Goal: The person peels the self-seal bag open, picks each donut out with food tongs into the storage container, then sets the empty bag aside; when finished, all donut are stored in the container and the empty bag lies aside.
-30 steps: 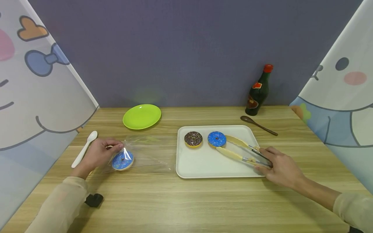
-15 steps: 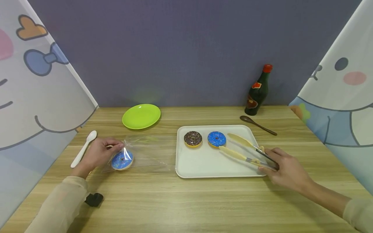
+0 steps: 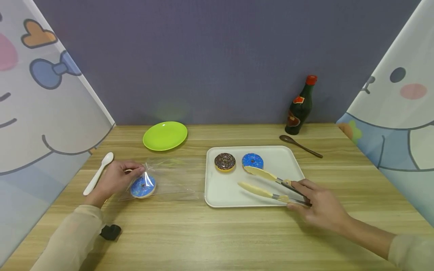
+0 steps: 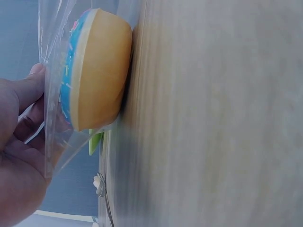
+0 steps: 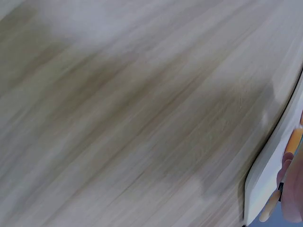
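My left hand [image 3: 116, 180] pinches the clear plastic bag [image 3: 176, 185] near its left part. Inside the bag lies a blue-iced doughnut [image 3: 143, 187] with sprinkles; the left wrist view shows its tan side [image 4: 104, 71] through the plastic. In my right hand [image 3: 320, 203] I hold tongs [image 3: 260, 172] with cream-coloured tips, spread apart over the white tray [image 3: 222, 192]. One tip overlaps the near edge of a second blue doughnut [image 3: 252, 159] in the head view; contact cannot be told. A chocolate-iced doughnut [image 3: 225, 161] sits left of it on the tray.
A green plate [image 3: 165, 136] stands behind the bag. The white spoon [image 3: 99, 173] lies left of my left hand. At the back right are a dark bottle [image 3: 300, 109] and a brown spoon [image 3: 300, 145]. A black object [image 3: 110, 232] shows by my left sleeve.
The tongs first straddled the blue doughnut on the tray, drew back to the right off it, then swung left and nearer to me. My left hand and the bag have stayed still.
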### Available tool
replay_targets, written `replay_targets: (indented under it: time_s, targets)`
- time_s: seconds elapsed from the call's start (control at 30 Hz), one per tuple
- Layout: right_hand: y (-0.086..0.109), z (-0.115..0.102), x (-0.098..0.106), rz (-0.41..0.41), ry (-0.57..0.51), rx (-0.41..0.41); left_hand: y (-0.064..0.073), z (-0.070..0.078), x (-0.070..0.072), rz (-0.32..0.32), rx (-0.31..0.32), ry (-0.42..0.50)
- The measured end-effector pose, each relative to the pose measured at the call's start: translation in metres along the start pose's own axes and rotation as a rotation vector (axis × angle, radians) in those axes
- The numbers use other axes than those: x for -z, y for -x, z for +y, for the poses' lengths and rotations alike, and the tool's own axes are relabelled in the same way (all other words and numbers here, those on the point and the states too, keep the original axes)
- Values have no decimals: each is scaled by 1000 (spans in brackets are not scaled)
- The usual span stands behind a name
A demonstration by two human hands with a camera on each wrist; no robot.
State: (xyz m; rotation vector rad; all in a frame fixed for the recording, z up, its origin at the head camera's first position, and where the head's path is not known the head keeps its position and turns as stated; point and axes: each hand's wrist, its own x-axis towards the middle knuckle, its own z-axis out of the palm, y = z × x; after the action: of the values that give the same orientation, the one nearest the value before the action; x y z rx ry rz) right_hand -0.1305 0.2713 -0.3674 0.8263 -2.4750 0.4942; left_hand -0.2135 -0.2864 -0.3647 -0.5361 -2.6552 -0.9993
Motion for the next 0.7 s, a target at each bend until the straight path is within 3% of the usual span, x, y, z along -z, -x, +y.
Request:
replay_targets:
  time_s: [0.47, 0.7]
  targets:
    - [-30, -30, -32, -102, -98, 13, 0, -1, -1, 7, -14, -4]
    - [-51, -41, -49, -129, -86, 5, 0, -2, -1, 4, -19, 7]
